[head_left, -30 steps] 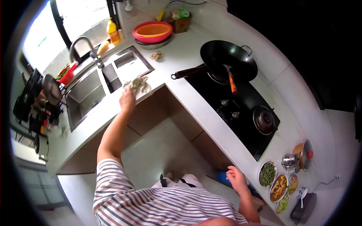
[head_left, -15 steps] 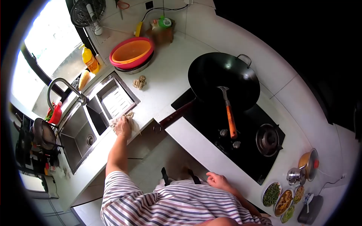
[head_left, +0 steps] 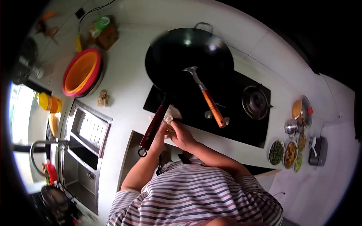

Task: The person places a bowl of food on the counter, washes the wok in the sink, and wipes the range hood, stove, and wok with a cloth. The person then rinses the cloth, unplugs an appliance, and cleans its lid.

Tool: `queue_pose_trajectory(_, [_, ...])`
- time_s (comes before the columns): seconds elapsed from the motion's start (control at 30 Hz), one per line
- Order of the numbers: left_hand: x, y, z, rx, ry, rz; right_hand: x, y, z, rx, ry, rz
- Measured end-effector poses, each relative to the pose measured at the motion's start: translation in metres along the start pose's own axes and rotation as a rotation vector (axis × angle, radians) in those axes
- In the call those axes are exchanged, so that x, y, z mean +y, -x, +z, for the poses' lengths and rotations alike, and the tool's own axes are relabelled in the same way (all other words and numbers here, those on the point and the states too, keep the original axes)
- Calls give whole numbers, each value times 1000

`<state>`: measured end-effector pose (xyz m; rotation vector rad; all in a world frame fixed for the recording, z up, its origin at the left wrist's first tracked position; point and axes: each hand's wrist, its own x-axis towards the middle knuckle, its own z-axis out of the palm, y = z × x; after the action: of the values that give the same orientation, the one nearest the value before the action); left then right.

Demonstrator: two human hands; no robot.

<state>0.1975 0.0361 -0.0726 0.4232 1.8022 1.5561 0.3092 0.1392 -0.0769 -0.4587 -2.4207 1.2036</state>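
Both hands meet at the counter edge, cloth between. Left hand (head_left: 160, 136) — fingers curled in on the cloth (head_left: 172, 113), partly hidden by the wok handle (head_left: 153, 130). Right hand (head_left: 182, 136) — half closed, bent fingers on the cloth's other side; exact fingertip contact can't be told. Cloth is bunched, sticking out past the fingers toward the stove (head_left: 241, 130), just beside the handle. Can't tell if the left hand touches the handle.

To handle it well, I'd gather loose folds into the palms, keep the grip compact, and mind the handle: a knock could turn the wok (head_left: 188, 52) and shift the turner (head_left: 213, 107), whose head lies over the wok. Elbows in, probably safest.
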Motion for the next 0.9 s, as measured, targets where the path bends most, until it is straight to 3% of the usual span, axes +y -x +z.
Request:
queue_pose_trajectory(0.03, [9, -3, 9, -153, 303, -166, 7, -9, 0, 39, 42, 38])
queue_pose_trajectory(0.1, [1, -1, -4, -160, 271, -98, 13, -23, -7, 48, 284, 3])
queue_pose_trajectory(0.13, [-10, -2, -14, -124, 270, -81, 18, -31, -5, -60, 384, 19])
queue_pose_trajectory(0.17, [-66, -20, -42, -115, 357, -103, 16, -41, -7, -217, 336, 22])
queue_pose_trajectory(0.2, [-58, -15, -57, -121, 33, -14, 24, -49, 3, -200, 457, -76])
queue_pose_trajectory(0.23, [-42, -8, -54, 7, -27, -117, 34, -56, 7, -189, 576, -182])
queue_pose_trajectory(0.27, [-59, -11, -69, -33, 72, -192, 38, -61, -2, -165, 585, -166])
queue_pose_trajectory(0.3, [-37, 2, -65, -32, -98, -125, 40, -65, -14, -187, 609, -94])
queue_pose_trajectory(0.33, [-24, 13, -63, -59, -72, -98, 44, -68, -25, -215, 627, -22])
queue_pose_trajectory(0.37, [-17, 21, -64, -81, -44, -73, 59, -69, -38, -19, 534, 28])
queue_pose_trajectory(0.4, [-15, 25, -67, -88, -54, -74, 62, -83, -73, -123, -94, 283])
queue_pose_trajectory(0.43, [-14, 31, -70, -93, -87, -117, 120, -82, -71, -34, -101, 527])
queue_pose_trajectory(0.5, [-21, 41, -78, -93, -122, -160, 122, -93, -135, -193, 808, 451])
queue_pose_trajectory(0.53, [-28, 45, -83, -77, -131, -174, 137, -88, -158, -86, 1030, 416])
queue_pose_trajectory(0.57, [-33, 49, -86, -58, -142, -190, 169, -95, -183, -188, 1204, 465])
queue_pose_trajectory(0.63, [-28, 56, -81, -35, -194, -229, 188, -110, -239, -21, 1249, 634])
queue_pose_trajectory(0.73, [-20, 60, -76, -27, -186, -278, 220, -116, -280, 182, 1199, 712])
queue_pose_trajectory(0.8, [-10, 62, -69, 0, -199, -270, 222, -119, -279, -41, 777, 654])
queue_pose_trajectory(0.9, [-13, 64, -68, 40, -170, -269, 231, -105, -224, 194, 869, 397])
